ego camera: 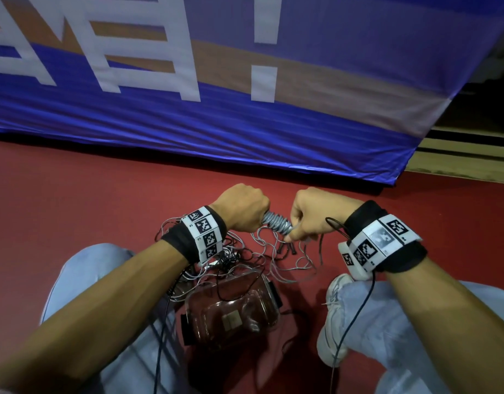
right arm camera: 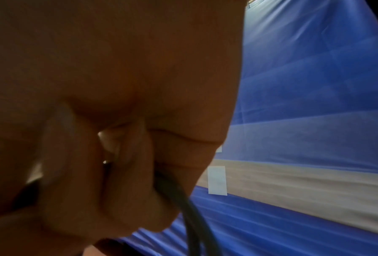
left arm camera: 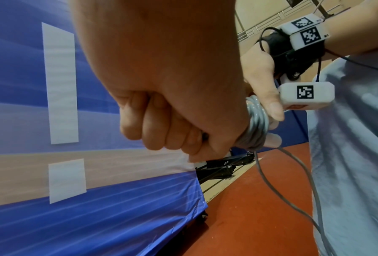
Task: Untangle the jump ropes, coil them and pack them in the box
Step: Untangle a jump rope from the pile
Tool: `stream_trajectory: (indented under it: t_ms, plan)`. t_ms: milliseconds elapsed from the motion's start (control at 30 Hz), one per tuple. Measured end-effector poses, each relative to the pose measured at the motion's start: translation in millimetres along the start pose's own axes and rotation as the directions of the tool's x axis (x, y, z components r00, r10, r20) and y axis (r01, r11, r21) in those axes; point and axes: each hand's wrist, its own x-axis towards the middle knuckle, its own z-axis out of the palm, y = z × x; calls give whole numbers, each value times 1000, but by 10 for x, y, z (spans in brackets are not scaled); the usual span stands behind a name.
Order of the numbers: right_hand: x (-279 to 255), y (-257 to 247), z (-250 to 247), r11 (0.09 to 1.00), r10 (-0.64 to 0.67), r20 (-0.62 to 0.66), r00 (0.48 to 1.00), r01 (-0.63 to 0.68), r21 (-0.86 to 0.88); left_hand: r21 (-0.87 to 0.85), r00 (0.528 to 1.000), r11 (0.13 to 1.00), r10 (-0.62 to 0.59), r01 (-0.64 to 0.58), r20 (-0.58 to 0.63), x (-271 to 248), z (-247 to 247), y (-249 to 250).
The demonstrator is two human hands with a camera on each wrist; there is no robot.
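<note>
My left hand (ego camera: 242, 207) is gripping one end of a grey jump rope (ego camera: 276, 222) already wound into a tight coil, fingers curled fully round it. My right hand (ego camera: 307, 214) is pinching the other end of that coil, thumb and fingertips closing on the last turn, with the loose grey tail running down out of my grip toward the floor. From the left wrist the coil (left arm camera: 255, 126) is showing between both hands, the right thumb (left arm camera: 271, 104) lying across its turns, and two grey strands (left arm camera: 293, 190) are hanging down from it.

Below my hands the rest of the ropes are lying in a tangled heap (ego camera: 245, 257) of grey and dark cords on the red floor (ego camera: 74, 194), with what look like dark handles (ego camera: 284, 248) among them. The clear plastic box (ego camera: 233, 305) is sitting between my legs, just beside the heap, and some cords are lying across its top; I cannot tell whether its lid is on.

I am judging that I am in the middle of coiling the first rope, with packing not yet begun. The next move is calling for feeding more of the slack tail round the coil while keeping the turns pinched so they do not spring loose, and for freeing the tail wherever it is crossing the heap.
</note>
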Motion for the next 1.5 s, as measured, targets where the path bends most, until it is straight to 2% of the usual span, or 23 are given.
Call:
stream_trajectory:
  t_ms: [67,200,333,500,667,867,1000,1167,1333,1500]
  plan:
    - [-10,14,-14,1000,14,42,999,-15,16,12,999,999,37,-37,0,-3,-15,22]
    - [-32,70,-35,996,91,50,995,-91,-3,58,994,993,108,-107,-8,1,-51,26]
    - [-11,74,-22,993,99,130,987,-107,58,122,980,976,191,-183,-58,-6,-77,-29]
    - [-14,17,-38,994,82,183,980,-94,61,100,947,966,252,-237,-198,-60,-82,-138]
    - [0,23,-65,948,-55,154,987,3,318,31,895,976,211,-216,-393,-50,-40,-273]
    - [22,-6,-58,774,-210,136,968,80,628,-72,844,973,150,-217,-515,-137,-39,-415]
    - [115,3,10,663,-304,146,941,99,742,-142,824,969,90,-202,-560,-194,20,-466]
    - [161,24,32,527,-374,105,922,118,842,-270,788,954,-67,-129,-613,-243,47,-478]
    - [218,80,62,305,-431,36,902,108,946,-439,739,894,-237,-87,-631,-269,25,-458]
    - [203,36,34,161,-434,4,901,74,984,-540,744,841,-372,18,-555,-240,-10,-423]
